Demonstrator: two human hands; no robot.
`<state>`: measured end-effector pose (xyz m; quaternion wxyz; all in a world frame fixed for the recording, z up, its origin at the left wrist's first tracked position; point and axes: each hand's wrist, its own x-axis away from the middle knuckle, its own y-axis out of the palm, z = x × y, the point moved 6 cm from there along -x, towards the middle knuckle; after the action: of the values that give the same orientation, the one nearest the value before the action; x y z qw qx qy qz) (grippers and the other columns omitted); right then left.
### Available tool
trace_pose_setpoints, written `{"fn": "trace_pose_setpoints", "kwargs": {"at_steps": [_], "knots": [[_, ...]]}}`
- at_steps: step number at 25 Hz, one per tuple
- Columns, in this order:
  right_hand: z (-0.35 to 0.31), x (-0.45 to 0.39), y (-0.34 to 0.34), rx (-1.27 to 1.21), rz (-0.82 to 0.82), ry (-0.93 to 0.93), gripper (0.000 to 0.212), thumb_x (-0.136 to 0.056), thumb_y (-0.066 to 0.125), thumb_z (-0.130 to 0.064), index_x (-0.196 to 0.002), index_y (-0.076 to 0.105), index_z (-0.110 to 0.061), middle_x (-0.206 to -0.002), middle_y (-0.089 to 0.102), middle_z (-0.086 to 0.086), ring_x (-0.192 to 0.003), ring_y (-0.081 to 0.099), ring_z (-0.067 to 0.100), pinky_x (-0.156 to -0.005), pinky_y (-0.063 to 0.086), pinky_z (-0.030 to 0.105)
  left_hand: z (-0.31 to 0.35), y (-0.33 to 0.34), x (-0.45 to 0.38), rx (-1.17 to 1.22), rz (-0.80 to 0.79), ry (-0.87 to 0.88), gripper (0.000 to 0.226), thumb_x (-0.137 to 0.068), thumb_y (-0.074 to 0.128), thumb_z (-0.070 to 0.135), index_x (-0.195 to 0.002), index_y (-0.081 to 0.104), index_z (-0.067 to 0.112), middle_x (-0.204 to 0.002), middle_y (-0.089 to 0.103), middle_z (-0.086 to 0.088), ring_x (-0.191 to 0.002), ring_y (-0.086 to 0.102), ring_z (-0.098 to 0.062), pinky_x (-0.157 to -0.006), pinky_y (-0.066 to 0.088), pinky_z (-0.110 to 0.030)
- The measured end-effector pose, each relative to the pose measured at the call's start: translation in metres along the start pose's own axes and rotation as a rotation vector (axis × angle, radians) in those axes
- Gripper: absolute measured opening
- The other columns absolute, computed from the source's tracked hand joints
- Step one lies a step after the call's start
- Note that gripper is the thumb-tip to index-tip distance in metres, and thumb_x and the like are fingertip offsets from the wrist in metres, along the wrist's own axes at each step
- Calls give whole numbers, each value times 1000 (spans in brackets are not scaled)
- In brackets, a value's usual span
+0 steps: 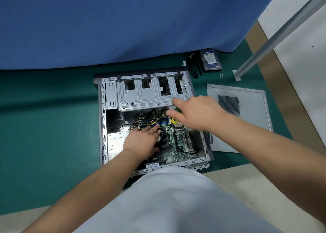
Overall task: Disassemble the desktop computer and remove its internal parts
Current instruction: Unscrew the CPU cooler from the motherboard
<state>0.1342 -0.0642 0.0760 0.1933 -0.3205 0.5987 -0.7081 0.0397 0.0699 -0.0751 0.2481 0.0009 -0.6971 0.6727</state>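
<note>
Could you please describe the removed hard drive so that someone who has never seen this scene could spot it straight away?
Start at the open computer case on the green mat, then look past its far right corner, by the blue cloth's edge. The hard drive lies there beside black cables: a dark slab with a blue-and-white label, unlike the pale grey side panel nearer.

A dark green mat (44,127) covers the middle of the floor and serves as the landmark. Beyond its far edge hangs a blue cloth (123,21), its hem resting on the mat. Off the mat's right edge runs a tan strip of floor (261,44), and past that a pale, whitish floor surface (303,60). A grey metal leg (275,37) slants down to a small foot plate on the mat's far right corner. Light is even and soft.
</note>
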Motion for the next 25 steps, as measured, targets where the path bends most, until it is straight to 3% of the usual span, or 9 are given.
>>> {"fn": "trace_pose_setpoints", "kwargs": {"at_steps": [3,6,8,10,13,15,19,21,25], "knots": [[-10,-4,-1,134,83,23,55,-104,20,-62,-115,52,-19,-60,49,-1,-59,57,27,-47,26,28,0,2,-1,-1,1,0,78,-97,48,65,-162,24,28,-171,9,9,-153,30,-16,-107,38,-40],[-24,-1,-1,-21,-53,-357,35,-100,42,-41,-118,52,-14,-94,59,3,-88,59,26,-72,50,40,-1,3,-2,2,4,-6,78,-96,49,65,-161,26,29,-171,11,9,-152,32,-15,-106,39,-40],[-24,5,-3,-43,-134,-439,38,-94,48,-39,-122,55,-15,-108,56,4,-99,56,25,-84,51,41,-2,4,-2,7,5,-9,79,-95,50,65,-161,26,29,-171,12,10,-152,32,-15,-106,39,-40],[-22,6,-4,-21,-106,-293,47,-98,38,-53,-126,52,-19,-97,58,4,-88,60,28,-68,52,40,-2,5,-2,4,5,-8,79,-95,50,66,-161,27,29,-171,12,10,-152,32,-15,-105,39,-40],[-23,2,-4,139,42,-64,61,-101,14,-66,-118,48,-18,-62,53,-1,-57,56,28,-46,28,28,-2,6,-2,2,4,-9,79,-96,50,66,-161,26,28,-171,12,9,-152,32,-15,-105,39,-41],[-31,0,-3,143,71,-187,47,-106,27,-56,-118,47,-15,-76,63,2,-68,64,30,-48,36,33,-2,5,-2,1,4,-11,78,-96,50,65,-161,27,28,-171,12,9,-152,32,-15,-105,39,-41],[-31,3,-5,-27,-185,-453,33,-101,51,-36,-127,52,-15,-114,55,5,-100,58,27,-82,52,45,-1,4,-2,12,5,-12,78,-95,50,65,-161,27,29,-171,12,10,-152,32,-15,-107,39,-41],[-28,2,-6,-46,-168,-338,38,-101,43,-45,-126,53,-18,-104,57,4,-92,61,29,-69,51,41,-2,4,-1,11,5,-13,78,-95,50,66,-161,27,29,-171,12,10,-152,32,-15,-107,39,-41],[-27,-1,-7,154,25,37,62,-102,15,-65,-117,52,-17,-59,48,0,-60,55,27,-47,21,28,-2,4,-2,11,6,-10,78,-96,50,65,-161,26,29,-171,11,10,-152,31,-15,-106,39,-41]]}}
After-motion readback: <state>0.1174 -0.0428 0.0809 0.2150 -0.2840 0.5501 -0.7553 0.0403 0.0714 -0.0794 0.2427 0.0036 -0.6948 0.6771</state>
